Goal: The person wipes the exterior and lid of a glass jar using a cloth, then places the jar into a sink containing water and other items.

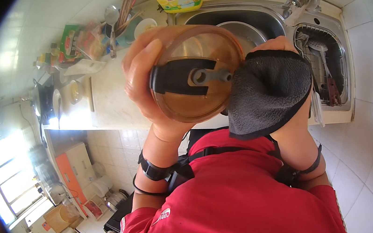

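Note:
My left hand is closed around the side of a round, see-through amber vessel or lid, which is lifted above the counter edge. A black forked strip and a grey plastic fitting with two round ends sit on the face turned towards me. To the right, my right hand holds a dark grey plush cloth with black edging. The cloth hides most of that hand. Its left side meets or overlaps the vessel's rim; whether it presses there I cannot tell.
Behind the hands is a steel sink with a metal basin. A smaller sink to the right holds a wire rack and a slotted utensil. A yellow detergent jug, chopsticks and a ladle stand along the back.

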### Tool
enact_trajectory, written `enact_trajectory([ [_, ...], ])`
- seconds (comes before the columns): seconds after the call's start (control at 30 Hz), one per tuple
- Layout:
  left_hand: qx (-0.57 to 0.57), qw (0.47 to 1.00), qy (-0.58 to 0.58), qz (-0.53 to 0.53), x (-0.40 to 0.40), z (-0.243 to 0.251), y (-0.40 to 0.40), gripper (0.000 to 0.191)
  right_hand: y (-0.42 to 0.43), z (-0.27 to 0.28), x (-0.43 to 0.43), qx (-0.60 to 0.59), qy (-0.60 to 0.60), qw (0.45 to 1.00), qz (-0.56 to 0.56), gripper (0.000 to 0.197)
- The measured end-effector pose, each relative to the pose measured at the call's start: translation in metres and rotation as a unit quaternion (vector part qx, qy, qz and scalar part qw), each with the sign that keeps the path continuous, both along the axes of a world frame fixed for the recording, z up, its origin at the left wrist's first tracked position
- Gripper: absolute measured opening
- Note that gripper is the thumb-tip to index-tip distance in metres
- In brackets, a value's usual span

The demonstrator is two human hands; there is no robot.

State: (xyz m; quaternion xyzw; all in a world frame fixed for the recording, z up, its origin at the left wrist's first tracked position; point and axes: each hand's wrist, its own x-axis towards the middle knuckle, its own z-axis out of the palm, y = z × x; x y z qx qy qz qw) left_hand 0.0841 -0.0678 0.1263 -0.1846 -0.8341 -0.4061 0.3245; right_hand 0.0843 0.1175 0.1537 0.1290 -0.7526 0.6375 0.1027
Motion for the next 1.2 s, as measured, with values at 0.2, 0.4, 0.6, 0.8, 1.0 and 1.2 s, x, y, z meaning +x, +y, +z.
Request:
enact_trajectory([
  [0.2, -0.047, 0.981, 0.190, -0.016, -0.024, 0.004, 0.004, 0.075, 0.002, -0.009, -0.009, 0.082, 0.194, 0.976, -0.062, 0.025],
  [0.4, 0.008, 0.987, 0.159, -0.027, -0.020, 0.001, 0.008, 0.071, 0.010, 0.004, -0.012, 0.077, 0.141, 0.986, -0.043, 0.027],
  [0.6, 0.003, 0.988, 0.152, -0.038, -0.018, 0.001, 0.008, 0.071, 0.006, 0.007, -0.016, 0.156, 0.229, 0.958, -0.075, 0.026],
  [0.8, 0.002, 0.988, 0.115, -0.100, -0.021, 0.004, 0.010, 0.064, -0.003, 0.017, -0.027, 0.168, 0.387, 0.905, -0.055, 0.020],
  [1.0, -0.021, 0.986, 0.158, -0.044, -0.024, 0.001, 0.004, 0.059, -0.003, 0.011, -0.023, 0.138, 0.180, 0.973, -0.051, 0.020],
  [1.2, -0.004, 0.991, 0.127, -0.034, -0.025, 0.002, 0.008, 0.056, -0.002, -0.004, -0.027, 0.159, 0.203, 0.961, -0.096, 0.024],
])
